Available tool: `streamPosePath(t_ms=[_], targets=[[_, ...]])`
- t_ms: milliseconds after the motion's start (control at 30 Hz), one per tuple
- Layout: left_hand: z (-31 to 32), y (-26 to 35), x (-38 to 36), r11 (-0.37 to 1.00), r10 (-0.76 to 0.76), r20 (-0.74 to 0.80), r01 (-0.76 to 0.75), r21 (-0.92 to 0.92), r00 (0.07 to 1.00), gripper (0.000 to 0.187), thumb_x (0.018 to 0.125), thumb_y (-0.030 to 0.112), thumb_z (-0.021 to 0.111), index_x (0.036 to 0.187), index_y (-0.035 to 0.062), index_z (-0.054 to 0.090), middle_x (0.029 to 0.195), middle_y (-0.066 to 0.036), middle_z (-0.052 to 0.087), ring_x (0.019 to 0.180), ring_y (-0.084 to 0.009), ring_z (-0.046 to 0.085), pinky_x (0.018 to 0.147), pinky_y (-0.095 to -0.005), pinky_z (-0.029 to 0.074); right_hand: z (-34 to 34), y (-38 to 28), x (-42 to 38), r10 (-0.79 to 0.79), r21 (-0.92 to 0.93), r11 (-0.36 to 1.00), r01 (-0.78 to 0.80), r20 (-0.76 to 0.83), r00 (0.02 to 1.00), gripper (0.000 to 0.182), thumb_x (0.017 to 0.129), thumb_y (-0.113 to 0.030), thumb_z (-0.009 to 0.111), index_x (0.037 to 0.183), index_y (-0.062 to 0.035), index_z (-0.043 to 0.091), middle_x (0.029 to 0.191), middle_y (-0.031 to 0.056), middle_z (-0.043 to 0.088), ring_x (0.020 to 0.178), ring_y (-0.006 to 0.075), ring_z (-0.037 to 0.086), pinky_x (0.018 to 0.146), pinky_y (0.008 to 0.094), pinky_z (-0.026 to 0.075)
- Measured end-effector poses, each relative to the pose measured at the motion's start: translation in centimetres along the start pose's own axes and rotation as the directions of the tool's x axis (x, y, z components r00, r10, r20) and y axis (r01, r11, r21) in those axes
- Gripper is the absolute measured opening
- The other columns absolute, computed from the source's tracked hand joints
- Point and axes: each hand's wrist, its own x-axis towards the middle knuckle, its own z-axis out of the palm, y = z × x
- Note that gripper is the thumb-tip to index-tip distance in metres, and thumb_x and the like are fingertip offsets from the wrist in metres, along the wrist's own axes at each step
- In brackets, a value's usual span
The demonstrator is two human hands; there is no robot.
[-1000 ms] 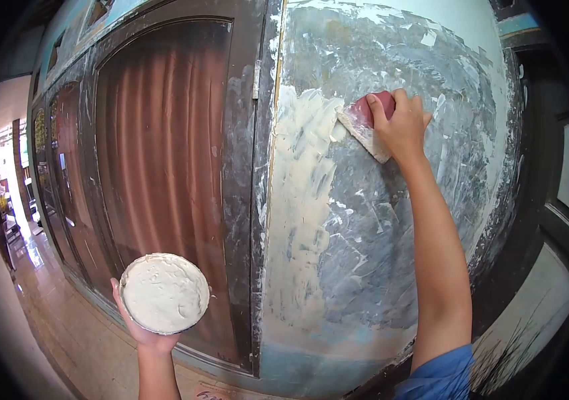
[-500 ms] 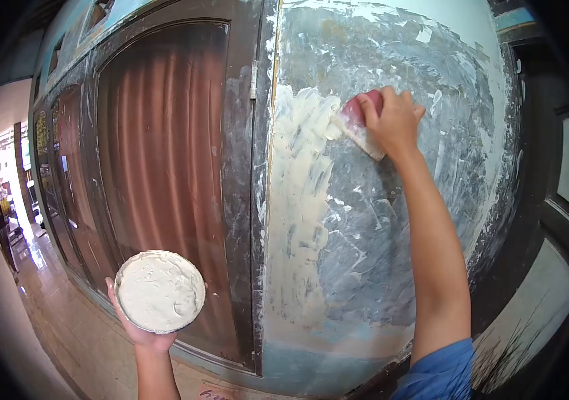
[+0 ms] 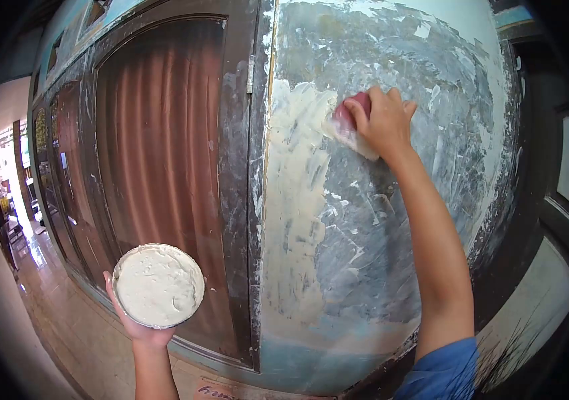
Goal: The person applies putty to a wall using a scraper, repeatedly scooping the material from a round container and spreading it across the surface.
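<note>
My right hand (image 3: 383, 123) is raised against a scraped grey wall (image 3: 391, 220) and grips a red-handled putty scraper (image 3: 347, 127), its pale blade pressed flat on the surface. A band of fresh off-white putty (image 3: 296, 167) covers the wall's left side, just left of the blade. My left hand (image 3: 139, 327) is low at the left and holds a round bowl of white putty (image 3: 158, 285) from underneath, level and nearly full.
A dark wooden window frame (image 3: 236, 193) with a brown ribbed curtain (image 3: 158, 140) behind its glass stands left of the wall. A tiled floor (image 3: 64, 320) runs along the far left. Another dark frame (image 3: 551, 167) borders the right edge.
My right hand has slid the scraper leftward and slightly up across the wall, toward the putty band. The bowl in my left hand has shifted a little left.
</note>
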Motion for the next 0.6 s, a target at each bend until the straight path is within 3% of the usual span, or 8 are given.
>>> streamPosePath(t_ms=[67, 200, 267, 300, 333, 400, 467, 600], targets=[[0.1, -0.1, 0.0, 1.0, 0.009, -0.028, -0.009, -0.008, 1.0, 0.076, 0.103, 0.073, 0.041, 0.147, 0.0148, 0.06, 0.147, -0.01, 0.063, 0.131, -0.0357, 0.061, 0.112, -0.0569, 0.049, -0.4, -0.1, 0.8, 0.233, 0.027, 0.972, -0.232, -0.051, 0.971, 0.041, 0.098, -0.05, 0.068, 0.099, -0.009, 0.069, 0.092, 0.0106, 0.071, 0.102, 0.0296, 0.059, 0.093, 0.0528, 0.033], [0.0, -0.1, -0.1, 1.0, 0.024, -0.047, -0.024, -0.002, 0.999, 0.076, 0.103, 0.073, 0.041, 0.147, 0.0147, 0.06, 0.147, -0.01, 0.062, 0.131, -0.0356, 0.061, 0.112, -0.0564, 0.049, -0.1, -0.4, 0.2, 0.156, 0.049, 0.987, -0.154, -0.04, 0.987, 0.042, 0.098, -0.051, 0.068, 0.1, -0.0093, 0.069, 0.092, 0.01, 0.071, 0.103, 0.0297, 0.06, 0.093, 0.0539, 0.033], [-0.2, 0.1, -0.4, 1.0, -0.002, 0.033, 0.002, 0.004, 0.999, 0.076, 0.103, 0.073, 0.041, 0.147, 0.0143, 0.06, 0.149, -0.01, 0.062, 0.132, -0.0355, 0.06, 0.113, -0.0563, 0.049, 0.4, -0.1, 0.0, 0.037, 0.021, 0.999, -0.037, 0.017, 0.999, 0.044, 0.099, -0.053, 0.066, 0.1, -0.0093, 0.069, 0.092, 0.0098, 0.071, 0.102, 0.0309, 0.06, 0.094, 0.0541, 0.032], [0.1, 0.1, -0.5, 1.0, -0.003, 0.022, 0.003, 0.011, 1.0, 0.076, 0.103, 0.073, 0.041, 0.147, 0.014, 0.06, 0.149, -0.009, 0.061, 0.132, -0.0355, 0.06, 0.113, -0.0564, 0.048, -0.3, -0.1, 0.6, 0.141, -0.037, 0.99, -0.14, 0.042, 0.989, 0.044, 0.099, -0.053, 0.066, 0.1, -0.009, 0.07, 0.091, 0.0097, 0.07, 0.1, 0.031, 0.059, 0.092, 0.0536, 0.033], [-0.1, 0.1, -0.5, 1.0, -0.001, 0.019, 0.001, 0.012, 1.0, 0.076, 0.103, 0.073, 0.041, 0.147, 0.014, 0.06, 0.149, -0.009, 0.061, 0.132, -0.0355, 0.06, 0.113, -0.0564, 0.048, -0.3, 0.4, 0.8, 0.141, -0.034, 0.99, -0.139, 0.043, 0.989, 0.044, 0.099, -0.053, 0.066, 0.1, -0.009, 0.07, 0.091, 0.0097, 0.07, 0.1, 0.031, 0.059, 0.092, 0.0536, 0.033], [-0.4, 0.1, -0.5, 1.0, 0.026, -0.044, -0.027, -0.013, 0.999, 0.076, 0.103, 0.073, 0.041, 0.147, 0.0141, 0.06, 0.148, -0.009, 0.062, 0.132, -0.0358, 0.061, 0.112, -0.0568, 0.049, -0.4, 1.3, 1.1, 0.257, 0.043, 0.966, -0.254, -0.082, 0.963, 0.045, 0.099, -0.053, 0.066, 0.1, -0.0085, 0.07, 0.091, 0.0101, 0.07, 0.1, 0.0307, 0.06, 0.091, 0.0534, 0.033], [-0.2, 0.2, -0.7, 1.0, 0.027, -0.042, -0.027, -0.001, 0.999, 0.076, 0.102, 0.073, 0.041, 0.146, 0.0141, 0.06, 0.148, -0.009, 0.062, 0.131, -0.036, 0.061, 0.111, -0.0573, 0.05, -0.6, 0.9, 0.5, 0.224, 0.06, 0.974, -0.22, -0.078, 0.971, 0.044, 0.099, -0.052, 0.067, 0.1, -0.008, 0.07, 0.091, 0.01, 0.07, 0.099, 0.0303, 0.059, 0.091, 0.0527, 0.033], [0.0, 0.2, -0.7, 0.999, 0.048, -0.085, -0.049, -0.01, 0.995, 0.077, 0.102, 0.074, 0.042, 0.146, 0.0138, 0.06, 0.147, -0.01, 0.062, 0.13, -0.0378, 0.062, 0.111, -0.0596, 0.05, -0.4, 0.3, -0.1, 0.005, 0.037, 0.999, -0.007, 0.053, 0.999, 0.045, 0.099, -0.053, 0.066, 0.098, -0.0082, 0.069, 0.092, 0.0104, 0.071, 0.1, 0.0307, 0.06, 0.092, 0.0524, 0.033]])
